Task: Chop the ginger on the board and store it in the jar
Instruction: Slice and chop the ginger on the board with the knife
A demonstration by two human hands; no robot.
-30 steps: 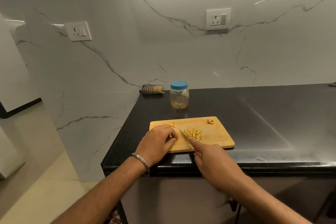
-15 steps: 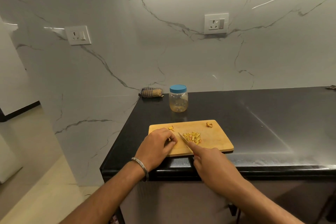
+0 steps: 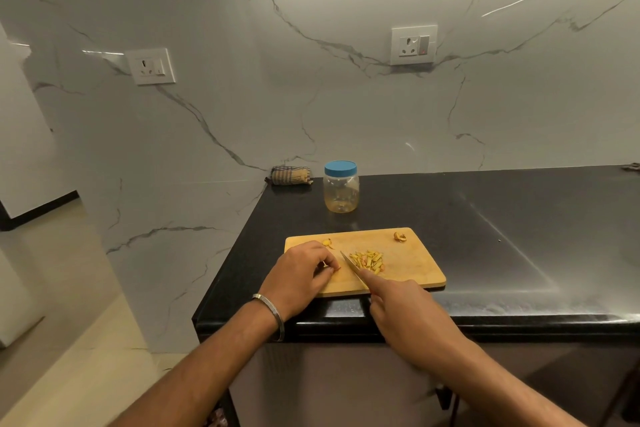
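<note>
The right hand (image 3: 412, 314) held a knife (image 3: 353, 269) with one finger stretched out along the top of the blade, and the blade rested on the wooden board (image 3: 415, 270) just beside a little pile of cut ginger (image 3: 367, 259). The left hand (image 3: 299, 279) lay curled on the left part of the board and pinched a small bit of ginger under its fingertips. The jar (image 3: 341, 191) stood behind the board on the black counter (image 3: 502, 218), with its blue lid on.
</note>
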